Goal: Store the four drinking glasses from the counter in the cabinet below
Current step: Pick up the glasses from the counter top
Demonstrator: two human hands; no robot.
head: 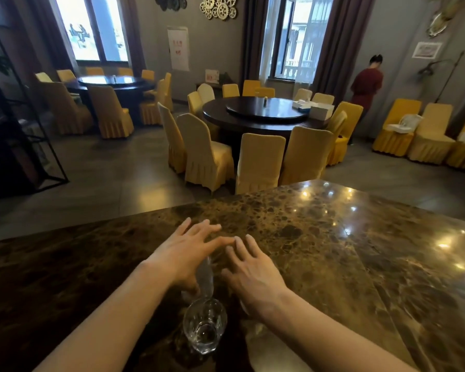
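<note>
Fingers of both hands spread straight, holding nothing: left hand (184,253) and right hand (253,275) hover side by side above the brown marble counter (346,237). Upright drinking glass (205,324) stands on it at 6 o'clock from the hands, between the forearms; blurred second glass (206,277) between the hands, beside the left thumb, contact unclear.

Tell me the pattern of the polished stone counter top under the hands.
Dark brown marble mottled with tan and gold blotches, glossy with light reflections; seen in the head view.
</note>
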